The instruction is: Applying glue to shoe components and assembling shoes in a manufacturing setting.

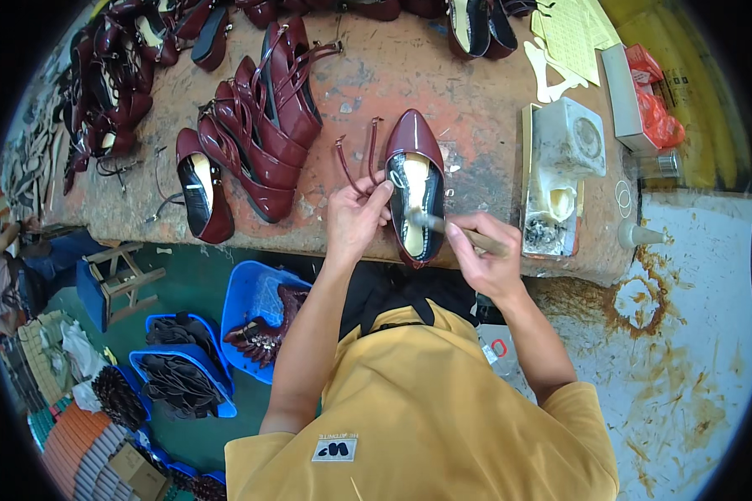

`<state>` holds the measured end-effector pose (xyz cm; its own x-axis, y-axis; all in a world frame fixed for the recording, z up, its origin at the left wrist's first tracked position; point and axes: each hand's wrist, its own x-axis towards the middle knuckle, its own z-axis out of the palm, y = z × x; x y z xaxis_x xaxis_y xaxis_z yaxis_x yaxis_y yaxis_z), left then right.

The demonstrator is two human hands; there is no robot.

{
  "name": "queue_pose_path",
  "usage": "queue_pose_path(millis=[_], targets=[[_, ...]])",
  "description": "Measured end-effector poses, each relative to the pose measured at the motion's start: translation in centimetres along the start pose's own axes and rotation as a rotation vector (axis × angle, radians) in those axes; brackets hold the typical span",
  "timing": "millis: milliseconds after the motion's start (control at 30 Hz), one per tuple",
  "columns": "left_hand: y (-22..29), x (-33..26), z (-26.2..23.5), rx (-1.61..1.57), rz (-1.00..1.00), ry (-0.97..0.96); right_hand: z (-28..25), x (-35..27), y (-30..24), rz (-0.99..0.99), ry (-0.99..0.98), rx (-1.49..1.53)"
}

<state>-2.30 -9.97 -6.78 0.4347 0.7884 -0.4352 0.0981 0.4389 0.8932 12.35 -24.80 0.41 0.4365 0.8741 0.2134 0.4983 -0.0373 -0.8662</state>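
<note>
Head view: the burgundy shoe (415,184) lies between the two hands at the near edge of the surface (485,125), its long axis running away from the wearer, pointed toe farthest. The left hand (358,215) is nearer, just at the shoe's left rim, fingers pinching the thin straps (372,149). From the lower right, the right hand (486,257) has its fingers closed around a brush (432,221), which slants leftward across the opening; whether its tip touches the insole, I cannot tell.
</note>
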Motion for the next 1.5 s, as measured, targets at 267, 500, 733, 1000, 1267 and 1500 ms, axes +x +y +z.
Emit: queue_pose_path(millis=[267,500,733,1000,1267,1500], targets=[[0.1,0.2,-0.2,-0.008,0.019,-0.035,-3.8,6.9,-0.8,0.151,-0.783,0.109],[0.4,0.4,0.1,-0.012,0.055,-0.034,0.6,4.8,1.2,-0.432,-0.219,-0.484],[-1.9,1.3,-1.0,0.134,0.256,-0.022,-0.7,-0.7,-1.8,-0.338,0.149,-0.188],[24.3,4.2,-14.9,-0.268,0.907,0.683,-10.1,-3.0,1.4,0.093,0.729,0.133],[14.8,11.9,-3.7,1.876,0.643,0.651,-13.3,-5.8,4.9,0.310,0.736,0.099],[19.1,15.1,-8.5,1.834,0.680,0.654,-15.2,-5.9,4.9,0.283,0.651,0.086]])
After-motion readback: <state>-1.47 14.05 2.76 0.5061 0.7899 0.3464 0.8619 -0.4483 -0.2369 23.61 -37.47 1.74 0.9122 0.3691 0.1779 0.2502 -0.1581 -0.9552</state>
